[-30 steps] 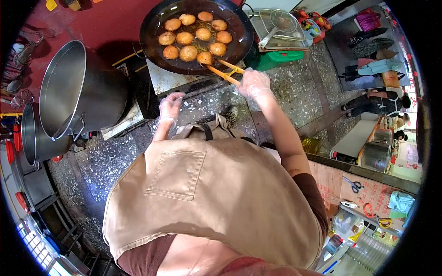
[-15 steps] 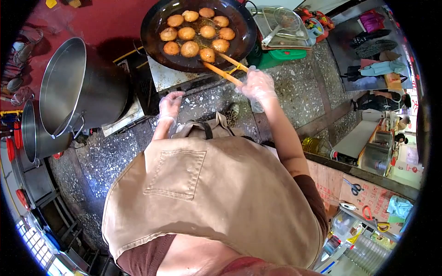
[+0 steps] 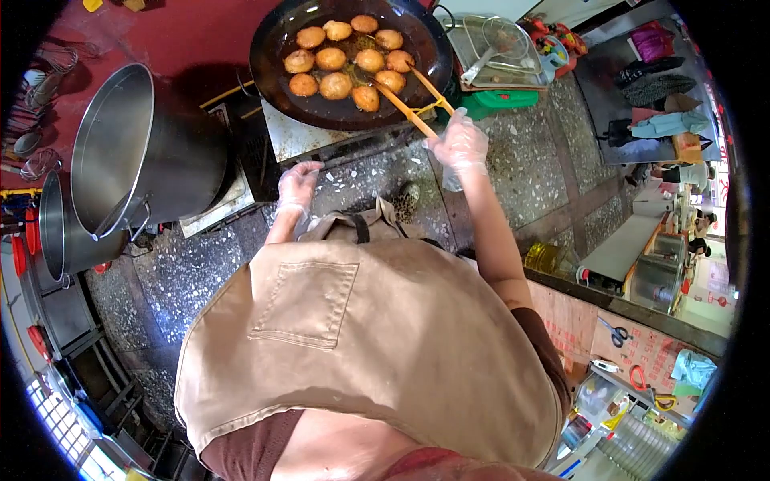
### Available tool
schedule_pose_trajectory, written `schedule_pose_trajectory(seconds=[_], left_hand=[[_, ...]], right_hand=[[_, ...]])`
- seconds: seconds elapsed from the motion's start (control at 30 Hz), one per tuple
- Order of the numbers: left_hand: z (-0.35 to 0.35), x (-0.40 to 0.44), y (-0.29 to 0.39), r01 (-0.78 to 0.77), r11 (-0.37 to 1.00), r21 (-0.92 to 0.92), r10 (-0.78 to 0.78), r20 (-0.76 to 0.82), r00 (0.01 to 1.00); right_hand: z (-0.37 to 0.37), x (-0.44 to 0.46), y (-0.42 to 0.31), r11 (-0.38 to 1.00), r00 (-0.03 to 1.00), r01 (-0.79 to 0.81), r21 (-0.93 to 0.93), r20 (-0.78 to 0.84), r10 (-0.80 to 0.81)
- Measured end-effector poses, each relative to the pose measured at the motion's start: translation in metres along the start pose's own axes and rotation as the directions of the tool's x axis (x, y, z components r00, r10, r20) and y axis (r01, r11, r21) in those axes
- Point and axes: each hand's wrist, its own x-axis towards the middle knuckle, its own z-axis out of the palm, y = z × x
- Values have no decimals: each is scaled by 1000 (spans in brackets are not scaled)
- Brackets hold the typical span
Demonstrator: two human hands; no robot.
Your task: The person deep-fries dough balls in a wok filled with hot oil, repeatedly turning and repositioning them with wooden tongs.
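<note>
In my right hand (image 3: pixel 459 147), under a clear plastic glove, is a pair of wooden tongs (image 3: pixel 413 116) with a yellow tie across its two sticks. The sticks are spread, and their tips reach into the black wok (image 3: pixel 269 68). Between the tips lies a golden-brown fried ball (image 3: pixel 391 81). Several more such balls (image 3: pixel 330 58) float in the oil around it. My left hand (image 3: pixel 297 189), also gloved, hovers below the wok's near rim with loosely bent fingers and nothing visible in it.
A tall metal pot (image 3: pixel 184 144) stands left of the wok, with a second pot (image 3: pixel 80 232) beside it. Right of the wok are a tray (image 3: pixel 513 72) with a strainer (image 3: pixel 497 36) and a green container (image 3: pixel 501 99). Scissors (image 3: pixel 616 332) lie on the board at lower right.
The tongs have opened wider and their tips have shifted right, from the nearest ball to the one beside it. My right hand has moved slightly right. My left hand stays put.
</note>
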Motion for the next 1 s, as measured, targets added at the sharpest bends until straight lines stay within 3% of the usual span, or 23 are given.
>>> schedule_pose_trajectory(seconds=[0.27, 0.33, 0.4, 0.57, 0.63, 0.77, 1.0], left_hand=[[-3, 0, 3, 65, 997, 33, -65, 5, 998], [-4, 0, 2, 60, 995, 84, -60, -7, 998], [-4, -2, 1, 94, 995, 41, -93, -29, 995], [-4, -6, -5, 130, 991, -43, -134, -111, 985], [-3, -7, -5, 153, 987, -38, -157, -147, 977], [6, -2, -1, 146, 983, -114, -166, -195, 967], [20, 13, 24, 190, 973, -129, -217, -255, 942]], right_hand=[[12, 53, -24, 991, 989, 116, -67, -85, -121], [13, 73, -32, 989, 991, 120, -89, -51, -125], [22, 94, -37, 975, 994, 100, -199, -21, -107], [20, 122, -46, 957, 980, 193, -218, 79, -180], [15, 131, -44, 954, 964, 248, -170, 140, -226], [-19, 147, -30, 986, 927, 166, 15, 338, -162], [-25, 171, 8, 972, 931, 232, 40, 280, -234]])
